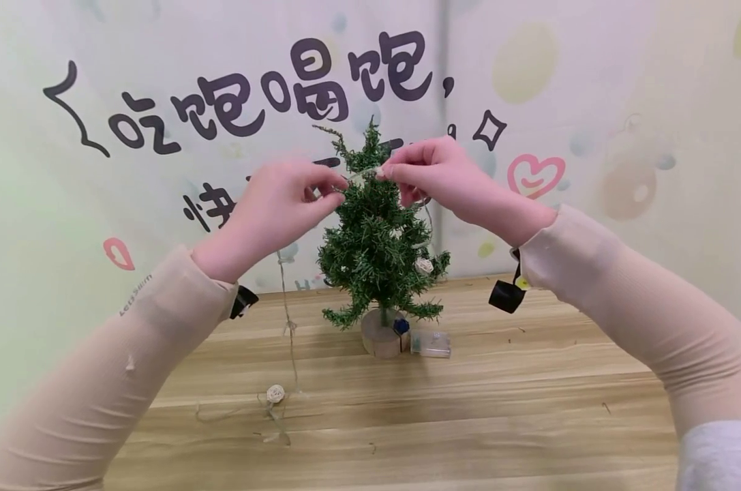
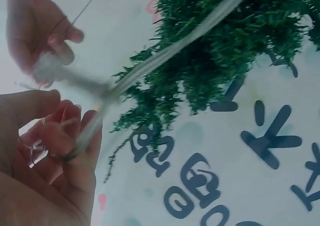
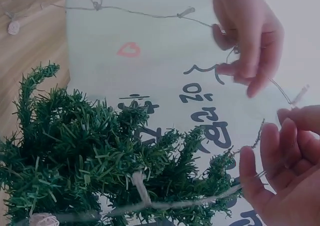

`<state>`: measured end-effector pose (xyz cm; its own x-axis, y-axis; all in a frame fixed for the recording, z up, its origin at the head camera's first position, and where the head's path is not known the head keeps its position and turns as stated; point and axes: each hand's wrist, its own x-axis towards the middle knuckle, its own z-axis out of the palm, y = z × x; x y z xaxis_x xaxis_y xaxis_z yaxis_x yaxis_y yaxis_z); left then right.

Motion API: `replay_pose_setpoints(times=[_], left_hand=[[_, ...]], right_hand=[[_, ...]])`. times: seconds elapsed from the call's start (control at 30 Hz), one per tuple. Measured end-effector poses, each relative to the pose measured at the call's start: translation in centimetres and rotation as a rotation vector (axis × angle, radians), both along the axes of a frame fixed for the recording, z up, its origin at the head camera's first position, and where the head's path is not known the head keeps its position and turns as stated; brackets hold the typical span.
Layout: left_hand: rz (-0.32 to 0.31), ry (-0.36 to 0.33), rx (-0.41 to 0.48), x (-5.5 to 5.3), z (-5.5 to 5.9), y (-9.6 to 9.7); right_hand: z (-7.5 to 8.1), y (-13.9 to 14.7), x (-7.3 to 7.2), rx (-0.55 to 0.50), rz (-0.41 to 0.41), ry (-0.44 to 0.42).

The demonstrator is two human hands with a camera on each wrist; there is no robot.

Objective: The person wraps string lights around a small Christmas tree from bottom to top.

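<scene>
A small artificial Christmas tree stands upright on a round wooden base. In front of its upper part, both hands hold a string of lights. My right hand pinches the wire at the tree's right side. At the left, my left hand has its fingers curled round the wire, and loops show among them in the left wrist view. From the left hand, the string hangs down to the table. Part of the string crosses the branches in the right wrist view, where a pale wicker ball hangs on it.
A clear battery box lies beside the base on the wooden table. Another wicker ball lies at the front left with trailing wire. Behind stands a printed backdrop with dark lettering.
</scene>
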<state>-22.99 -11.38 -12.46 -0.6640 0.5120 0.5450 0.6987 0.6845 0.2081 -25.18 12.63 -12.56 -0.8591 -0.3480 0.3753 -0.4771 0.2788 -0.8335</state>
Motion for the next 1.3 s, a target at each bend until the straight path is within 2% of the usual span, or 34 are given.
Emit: replay_pose_setpoints(times=[0.07, 0.13, 0.27, 0.33, 0.43, 0.57, 0.77, 0.9, 1.0, 1.07, 1.17, 1.3], left_hand=[[0.02, -0.084, 0.006, -0.3, -0.5, -0.4], [0.031, -0.206, 0.034, -0.8, -1.1, -1.0], [-0.005, -0.51, 0.193, -1.6, -2.2, -2.6], [-0.038, -0.621, 0.276, -1.8, -2.7, -3.5], [-0.093, -0.726, 0.355, -1.9, -3.0, -4.8], [-0.194, -0.823, 0.423, -1.8, -3.1, -5.9], [-0.348, -0.901, 0.474, -1.7, -3.0, -7.5], [-0.458, -0.924, 0.477, -1.7, -3.0, -9.0], [-0.487, -0.938, 0.44, -1.8, -2.9, -10.2], [-0.465, -0.943, 0.384, -1.9, -2.7, -10.8], [-0.367, -0.92, 0.26, -1.9, -2.1, -11.6], [-0.185, -0.777, 0.057, -1.7, -1.4, -12.0]], right_hand=[[0.2, 0.1, 0.1, -0.042, -0.013, 0.01], [0.3, 0.4, 0.0, -0.071, -0.022, 0.019], [0.7, 0.9, -0.2, -0.098, -0.025, 0.022], [0.8, 1.2, -0.3, -0.104, -0.028, 0.028], [0.9, 1.8, -0.4, -0.105, -0.054, 0.043], [0.9, 2.7, -0.6, -0.087, -0.099, 0.062], [0.9, 4.0, -1.1, -0.128, -0.139, 0.06], [1.0, 4.9, -1.4, -0.141, -0.148, 0.056], [1.0, 5.3, -1.5, -0.135, -0.159, 0.056], [1.0, 5.6, -1.6, -0.13, -0.169, 0.054], [1.0, 5.9, -1.7, -0.121, -0.186, 0.049], [0.9, 6.3, -1.9, -0.1, -0.2, 0.059]])
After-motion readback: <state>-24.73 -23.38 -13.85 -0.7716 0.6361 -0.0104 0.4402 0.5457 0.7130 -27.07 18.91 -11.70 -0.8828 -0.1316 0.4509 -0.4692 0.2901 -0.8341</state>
